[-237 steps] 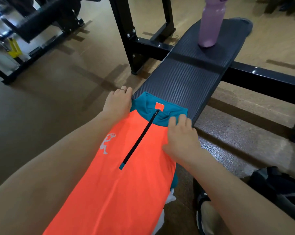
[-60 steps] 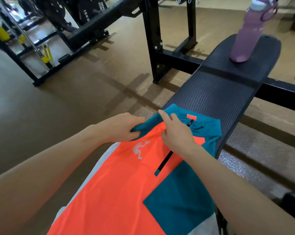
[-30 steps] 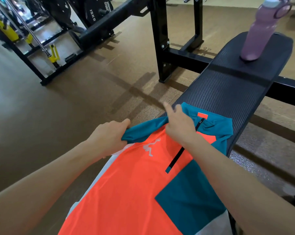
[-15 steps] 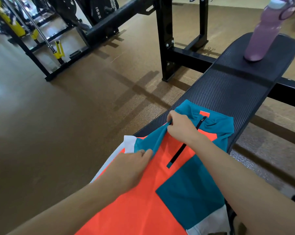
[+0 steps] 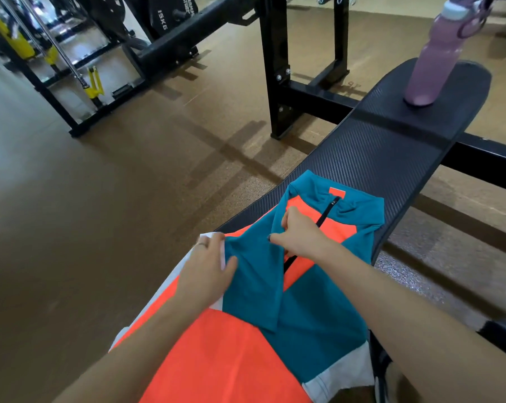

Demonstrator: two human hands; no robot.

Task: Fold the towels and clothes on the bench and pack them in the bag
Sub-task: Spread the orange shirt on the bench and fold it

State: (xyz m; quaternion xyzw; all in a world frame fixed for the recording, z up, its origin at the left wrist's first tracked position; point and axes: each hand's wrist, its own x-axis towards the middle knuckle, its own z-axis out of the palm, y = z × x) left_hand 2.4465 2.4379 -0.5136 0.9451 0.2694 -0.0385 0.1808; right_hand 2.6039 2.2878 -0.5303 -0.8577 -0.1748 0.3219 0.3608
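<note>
Orange-and-teal top (image 5: 246, 353) half folded on desk (image 5: 391, 158), right hand (image 5: 298, 237) pinching sleeve (image 5: 254, 274), left hand (image 5: 208, 271) flat; packing undone.

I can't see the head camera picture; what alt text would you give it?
Two bare hands fold an orange and teal zip-neck shirt on a black gym bench: the left hand lies on the folded-in teal sleeve, the right hand pinches it near the zip. A pink bottle stands at the bench's far end.
</note>
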